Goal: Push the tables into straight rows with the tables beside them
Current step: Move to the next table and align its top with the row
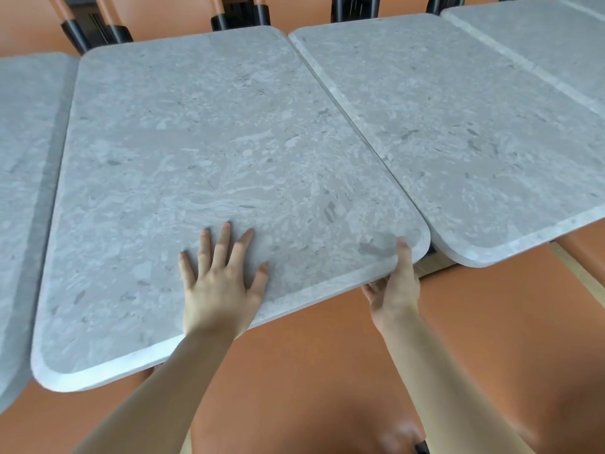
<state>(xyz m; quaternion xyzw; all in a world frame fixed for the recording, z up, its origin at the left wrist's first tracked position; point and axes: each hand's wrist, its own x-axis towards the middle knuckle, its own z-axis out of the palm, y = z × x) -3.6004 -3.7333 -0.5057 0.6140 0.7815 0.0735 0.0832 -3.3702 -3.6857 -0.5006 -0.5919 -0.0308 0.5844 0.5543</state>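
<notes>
An orange bench seat (320,365) fills the view from 4 to 8 o'clock, while black chair frames (98,31) with orange legs (67,9) stand along the far edge from 11 to 1 o'clock.

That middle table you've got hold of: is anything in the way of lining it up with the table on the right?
Nothing visible. The left hand lies flat on the middle table, the right hand grips its near corner, and only a narrow open gap separates it from the right table.
</notes>
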